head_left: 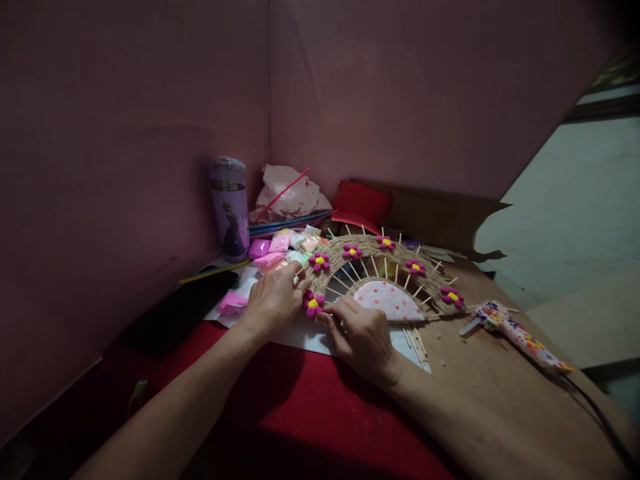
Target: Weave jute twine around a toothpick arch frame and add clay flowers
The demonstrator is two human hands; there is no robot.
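Observation:
A half-round craft piece (383, 270) of wound twine and wooden sticks lies on the table, with a pink dotted half-disc (389, 300) at its middle. Several magenta clay flowers with yellow centres sit along its arch. My left hand (274, 299) rests at the arch's left end, fingers curled against the lowest flower (314, 304). My right hand (361, 337) lies just below that flower, its fingers pressed together on the piece's bottom edge.
A patterned glue gun (520, 333) with a black cord lies to the right on brown cardboard. At the back stand a purple bottle (230, 208), clay packets (280, 247), a crumpled bag and a red box (361, 203). A black phone (180, 310) lies left.

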